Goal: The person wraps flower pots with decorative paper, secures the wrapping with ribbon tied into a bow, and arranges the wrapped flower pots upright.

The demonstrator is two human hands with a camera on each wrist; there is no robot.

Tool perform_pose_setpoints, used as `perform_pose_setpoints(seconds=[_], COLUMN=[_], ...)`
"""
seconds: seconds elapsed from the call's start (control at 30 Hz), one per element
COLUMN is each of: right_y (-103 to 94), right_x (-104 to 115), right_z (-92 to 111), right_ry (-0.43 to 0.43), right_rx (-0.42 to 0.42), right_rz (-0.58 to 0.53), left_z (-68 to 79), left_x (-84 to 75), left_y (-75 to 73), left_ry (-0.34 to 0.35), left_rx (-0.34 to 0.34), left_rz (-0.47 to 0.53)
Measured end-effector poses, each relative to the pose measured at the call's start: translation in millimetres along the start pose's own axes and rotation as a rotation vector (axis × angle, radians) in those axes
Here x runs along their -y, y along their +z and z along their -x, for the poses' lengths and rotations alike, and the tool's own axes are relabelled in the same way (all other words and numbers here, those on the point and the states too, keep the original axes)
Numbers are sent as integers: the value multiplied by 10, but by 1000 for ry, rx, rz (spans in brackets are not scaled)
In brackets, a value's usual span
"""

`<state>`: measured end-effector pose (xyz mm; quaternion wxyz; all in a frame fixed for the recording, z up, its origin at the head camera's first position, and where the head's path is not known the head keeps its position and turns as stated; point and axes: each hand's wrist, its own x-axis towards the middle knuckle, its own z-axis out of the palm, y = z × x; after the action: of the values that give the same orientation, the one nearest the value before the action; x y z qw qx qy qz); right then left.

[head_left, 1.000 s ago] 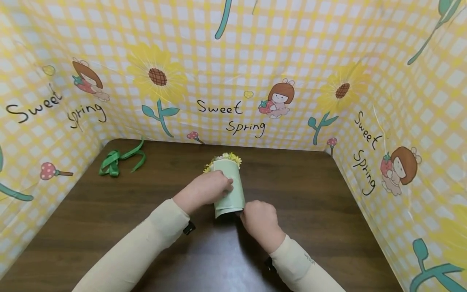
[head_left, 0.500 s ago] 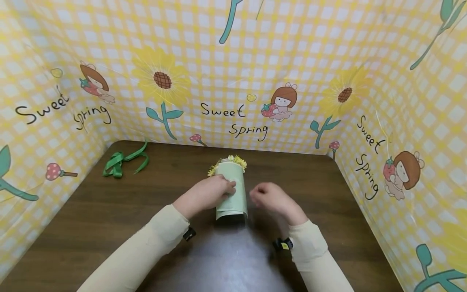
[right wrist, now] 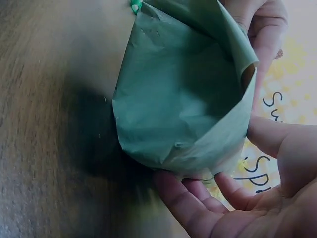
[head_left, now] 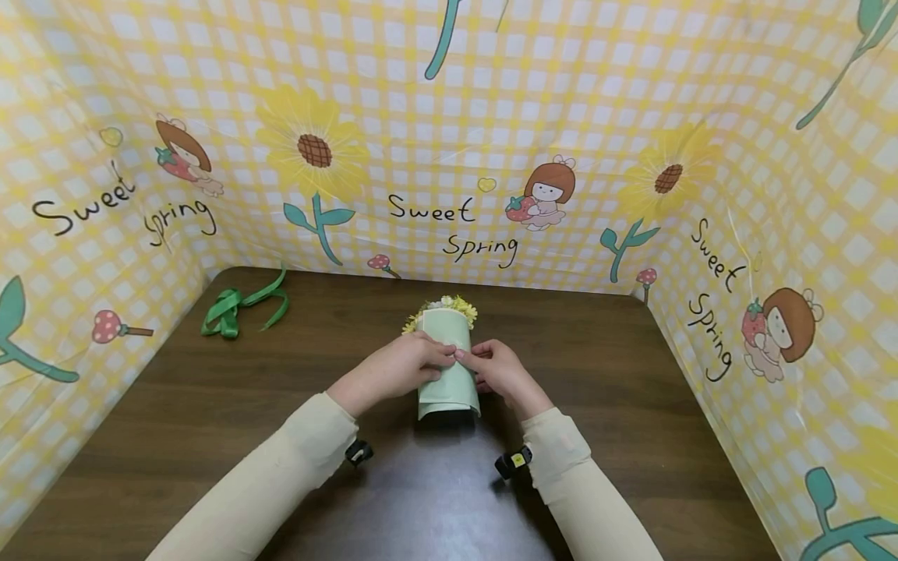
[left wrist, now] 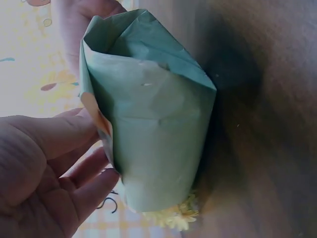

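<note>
A bouquet in light green wrapping paper (head_left: pixel 449 393) lies at the middle of the table, rolled into a tube. Yellow and white flowers (head_left: pixel 463 312) peek out at its far end. My left hand (head_left: pixel 403 365) holds the paper from the left, thumb and fingers at the overlapping edge. From the right side my right hand (head_left: pixel 503 372) grips the roll, thumb on top beside the left fingertips. In the right wrist view, right fingers (right wrist: pixel 183 196) curl beneath the paper (right wrist: pixel 168 99), whose near end gapes. The left wrist view shows the paper's folded edge (left wrist: pixel 101 116) close at the left fingers.
A loose green ribbon (head_left: pixel 224 312) lies at the table's back left corner. Yellow checked cloth (head_left: pixel 449 125) printed with flowers walls in the back and both sides of the dark wooden table (head_left: pixel 575 343). A black wrist device (head_left: pixel 514 463) sits at the right cuff.
My right hand let go of the paper's near right corner, lifted away to the right, then came back onto the roll's right side. My left hand kept its hold on the paper.
</note>
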<state>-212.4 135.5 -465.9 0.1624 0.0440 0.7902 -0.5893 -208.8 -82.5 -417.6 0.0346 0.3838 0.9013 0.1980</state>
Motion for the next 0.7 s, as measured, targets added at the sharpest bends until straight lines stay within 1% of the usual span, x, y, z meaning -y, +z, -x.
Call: perform_pose_setpoints(seconds=[0.03,0.13,0.2,0.27,0.37,0.4,0.43,0.47,0.53,0.57,0.63,0.7], right_y=[-3,-11,-11,-12,-3,6,17,30,64,83,122,160], right_x=[-2,-4,-10,-27,-31,-25,-13,7,47,72,119,153], right_z=[10,58,100,146,215,236,255,275,304,318,340,363], right_ry=[4,25,41,56,60,51,27,-12,-154,-252,-485,-704], right_rx=[4,14,21,29,27,19,-1,-32,-109,-148,-218,-238], right_rz=[-9,-22,-27,-35,-31,-17,21,76,229,324,545,711], left_z=[1,27,68,120,201,225,246,261,282,285,284,280], left_x=[14,30,7,-41,-121,-145,-165,-184,-212,-222,-239,-246], left_y=[14,60,88,120,170,185,200,212,232,240,245,247], left_ry=[-5,-58,-108,-144,-166,-168,-172,-180,-194,-196,-197,-199], left_rx=[-7,-23,-36,-57,-98,-114,-129,-141,-167,-184,-218,-249], left_rz=[20,99,160,204,200,183,166,149,117,105,103,104])
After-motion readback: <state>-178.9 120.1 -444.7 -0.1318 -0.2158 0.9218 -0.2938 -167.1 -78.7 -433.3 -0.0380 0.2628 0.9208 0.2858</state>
